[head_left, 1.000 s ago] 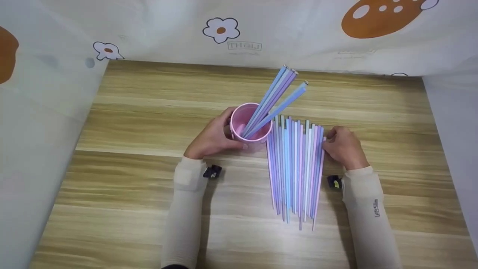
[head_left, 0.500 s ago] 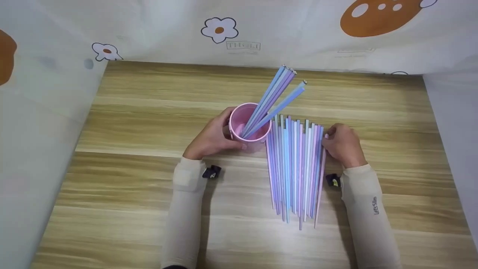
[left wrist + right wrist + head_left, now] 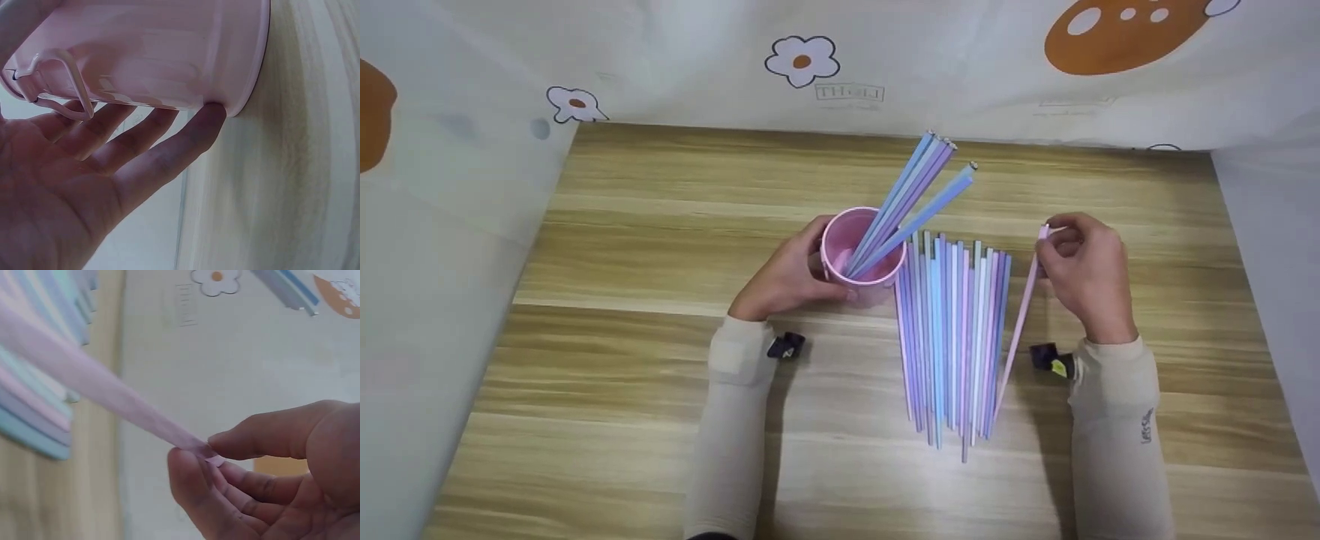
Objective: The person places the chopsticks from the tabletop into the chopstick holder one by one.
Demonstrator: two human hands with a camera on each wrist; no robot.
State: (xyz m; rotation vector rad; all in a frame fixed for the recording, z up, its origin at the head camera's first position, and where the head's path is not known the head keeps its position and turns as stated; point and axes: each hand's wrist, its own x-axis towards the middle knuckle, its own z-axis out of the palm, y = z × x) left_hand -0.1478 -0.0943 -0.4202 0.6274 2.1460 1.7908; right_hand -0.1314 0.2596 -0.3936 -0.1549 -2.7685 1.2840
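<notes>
On the table stands a small pink bucket [image 3: 864, 277] with a wire loop [image 3: 76, 79] on its side. My left hand [image 3: 787, 277] holds it round its left side, thumb across the front. Several blue and purple straw-like sticks [image 3: 911, 187] lean to the right out of the bucket. My right hand [image 3: 1087, 262] pinches a thin pink straw-like stick [image 3: 1024, 307] near its top end, between thumb and fingertips [image 3: 188, 472]. That stick slants down toward the lower right of a row of pastel sticks [image 3: 956, 337] lying side by side right of the bucket.
The wood-grain tabletop [image 3: 622, 360] reaches to a pale wall covering [image 3: 690, 75] with flower prints at the back. More pale covering [image 3: 1267, 247] stands on the right. A small black camera [image 3: 1050, 360] sits at the right wrist.
My right hand has pulled the pink stick away from the right end of the row, lifting its top up and to the right. The left hand and bucket stay in place.
</notes>
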